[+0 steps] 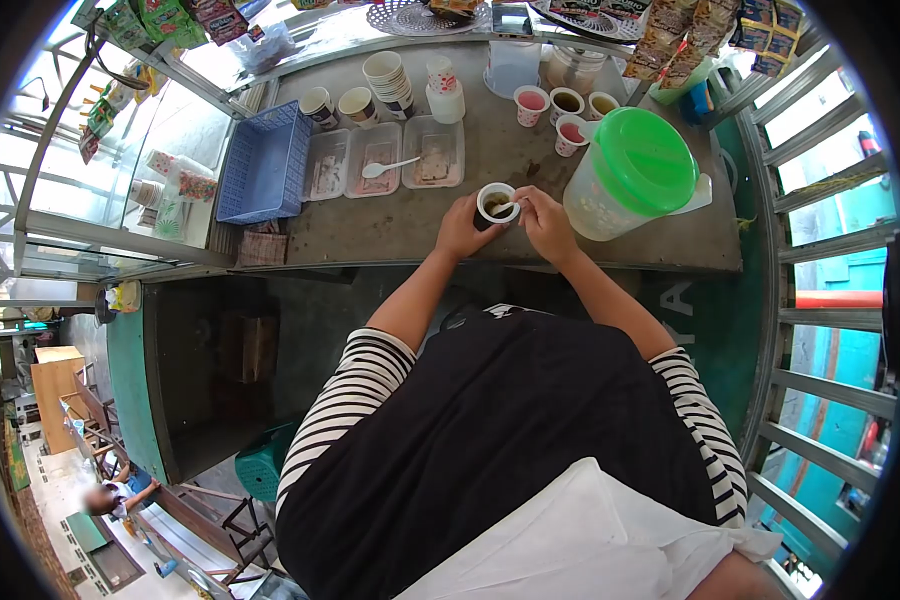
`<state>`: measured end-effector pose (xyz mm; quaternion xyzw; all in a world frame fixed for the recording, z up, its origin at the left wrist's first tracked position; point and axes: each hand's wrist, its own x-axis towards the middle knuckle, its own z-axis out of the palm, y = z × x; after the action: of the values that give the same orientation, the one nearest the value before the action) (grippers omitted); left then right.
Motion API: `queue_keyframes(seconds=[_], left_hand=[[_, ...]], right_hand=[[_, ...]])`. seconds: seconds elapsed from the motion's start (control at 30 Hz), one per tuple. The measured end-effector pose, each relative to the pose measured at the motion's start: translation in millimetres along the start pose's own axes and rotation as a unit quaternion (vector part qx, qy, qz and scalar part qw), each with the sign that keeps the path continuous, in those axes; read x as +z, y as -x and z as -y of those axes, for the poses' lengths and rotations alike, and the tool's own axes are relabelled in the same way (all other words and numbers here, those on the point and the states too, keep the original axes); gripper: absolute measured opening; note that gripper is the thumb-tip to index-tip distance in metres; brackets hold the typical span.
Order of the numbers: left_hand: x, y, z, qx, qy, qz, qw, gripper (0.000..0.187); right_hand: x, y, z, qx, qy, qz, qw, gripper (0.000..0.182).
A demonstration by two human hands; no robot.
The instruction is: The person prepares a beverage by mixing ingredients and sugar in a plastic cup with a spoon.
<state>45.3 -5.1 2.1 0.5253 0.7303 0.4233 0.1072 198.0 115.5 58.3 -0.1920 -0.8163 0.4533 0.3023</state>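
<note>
My left hand (462,230) is wrapped round a small paper cup (496,192) with dark liquid in it, near the counter's front edge. With its fingers pinched, my right hand (547,224) holds a white spoon (501,209) whose bowl dips into that cup. Close by on the right stands a clear pitcher (600,196) with a bright green lid (652,160). Behind the cup are clear plastic tubs (434,135) of pale and pinkish contents. Another white spoon (390,167) lies across the tubs.
Filled cups (531,104) with pink or dark drinks stand behind the pitcher. Stacked paper cups (387,82) are at the back, beside a blue basket (263,165) on the left. Sachets (670,40) hang overhead. A person (120,490) sits far off, lower left.
</note>
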Motion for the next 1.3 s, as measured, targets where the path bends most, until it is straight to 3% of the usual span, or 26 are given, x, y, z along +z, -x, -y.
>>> queue_keyframes(seconds=[0.1,0.33,0.4,0.63,0.7,0.87,1.0,1.1,1.3], left_hand=[[3,0,-3,0.004,0.011,-0.010,1.000,0.066],[19,6,-22,-0.041,0.096,-0.055,0.993,0.056],[21,8,-21,-0.038,0.120,-0.062,0.990,0.055],[18,16,-27,-0.065,0.158,-0.053,0.984,0.055],[16,15,-32,-0.068,0.157,-0.049,0.984,0.055],[7,-8,-61,-0.097,0.242,-0.073,0.963,0.058],[-12,-37,-92,-0.059,0.328,-0.078,0.940,0.059],[-42,-58,-123,0.021,0.239,-0.053,0.969,0.061],[-83,-80,-163,0.014,0.232,-0.028,0.972,0.066]], right_hand=[[-1,0,3,-0.053,0.018,-0.013,0.998,0.010],[-11,-8,3,-0.044,0.041,-0.010,0.998,0.010],[-13,-5,10,-0.089,0.092,-0.004,0.992,0.010],[-9,-2,19,-0.053,0.053,0.019,0.997,0.010],[-15,-7,21,-0.100,0.062,-0.023,0.993,0.010],[-42,-12,48,-0.137,0.152,-0.022,0.979,0.010],[-69,-30,96,-0.200,0.175,-0.039,0.963,0.011],[-93,-51,130,-0.193,0.122,-0.047,0.972,0.010],[-122,-72,154,-0.194,0.126,-0.070,0.970,0.009]])
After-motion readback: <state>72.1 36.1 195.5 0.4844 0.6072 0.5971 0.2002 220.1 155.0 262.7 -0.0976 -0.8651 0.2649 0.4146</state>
